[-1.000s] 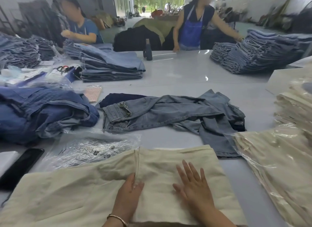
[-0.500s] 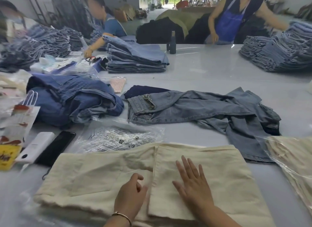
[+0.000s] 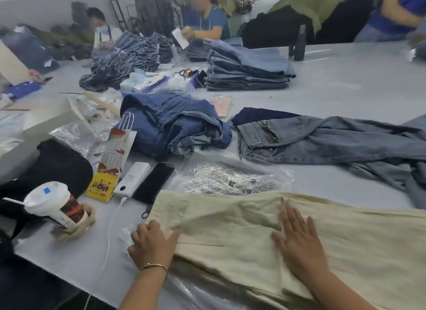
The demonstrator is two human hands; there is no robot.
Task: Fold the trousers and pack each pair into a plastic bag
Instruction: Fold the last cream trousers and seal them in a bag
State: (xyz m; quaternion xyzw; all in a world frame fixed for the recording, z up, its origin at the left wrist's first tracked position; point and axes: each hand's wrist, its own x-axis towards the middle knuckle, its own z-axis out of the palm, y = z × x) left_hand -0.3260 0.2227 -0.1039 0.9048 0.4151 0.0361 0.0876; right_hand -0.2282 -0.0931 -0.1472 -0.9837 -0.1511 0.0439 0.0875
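From the head camera, the cream trousers lie folded on the grey table right in front of the person, with a clear plastic bag showing under their near left corner. The left hand is curled at that left edge and pinches the cloth between thumb and fingers; whether it also holds the bag's mouth I cannot tell. The right hand lies flat on top, fingers straight and spread, pressing the fold down.

What could go wrong: if the left hand pulls the edge while the right one lets up, the folded layers could slide apart and the pair would go into the bag crooked (the fabric looks soft and creases easily). The thin film under the corner could also bunch or fold under the trousers and block the opening.

Room is tight on the left. A black phone and a white power bank lie just beside the trousers' far left corner, and its white cable runs down past the left hand to the near table edge, where a sweep could snag it. A lidded cup lies tipped a little farther left. Beyond the trousers lie a stack of flat bags and loose blue jeans. The near edge of the table runs close under the left wrist, so the bagged end could slip over it.
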